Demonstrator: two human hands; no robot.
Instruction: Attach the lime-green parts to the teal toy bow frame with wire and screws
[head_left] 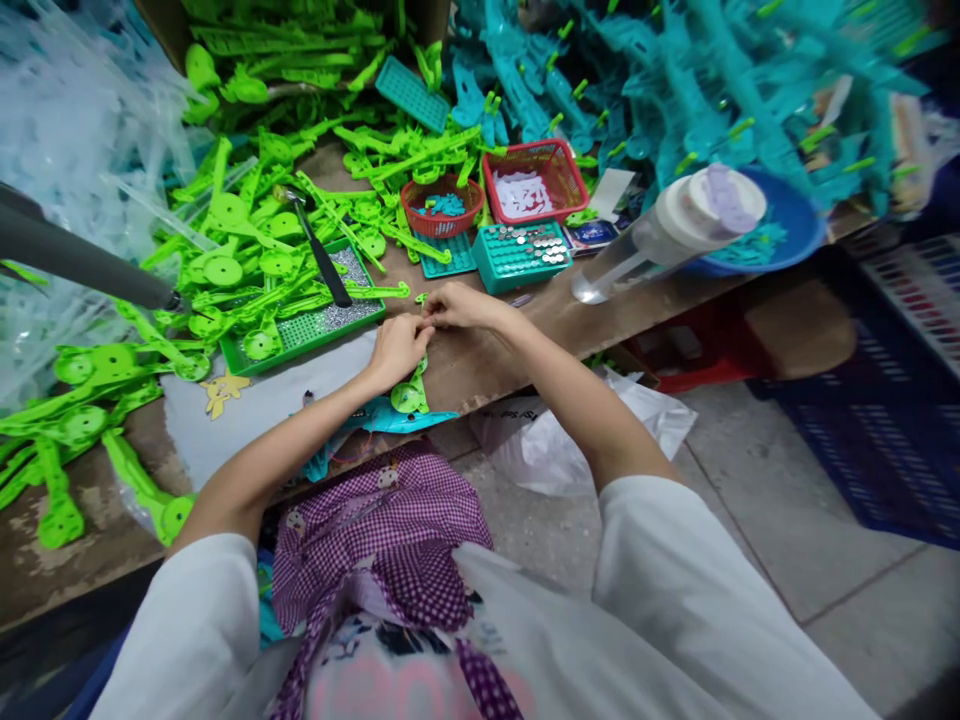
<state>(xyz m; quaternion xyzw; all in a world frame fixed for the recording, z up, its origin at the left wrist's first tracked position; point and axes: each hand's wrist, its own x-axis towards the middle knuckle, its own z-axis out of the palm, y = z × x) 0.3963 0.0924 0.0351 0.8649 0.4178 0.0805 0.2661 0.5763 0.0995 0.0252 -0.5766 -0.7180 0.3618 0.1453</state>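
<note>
My left hand (396, 348) grips a bright green plastic part (410, 392) whose round end hangs below the palm, at the front edge of the wooden bench (487, 360). My right hand (457, 305) meets it from the right, fingertips pinched together at the top of that same part. What sits between the fingertips is too small to make out. Just left of my hands lies a green tray (300, 335) of small silvery pieces with a black-handled tool (319, 250) across it.
Heaps of green parts (247, 220) cover the bench's left and back, teal parts (637, 70) the back right. A teal tray of metal discs (521, 252), two red baskets (534, 180), a clear bottle (660, 235), a blue bowl (787, 225). Blue crate (885, 400) on the floor.
</note>
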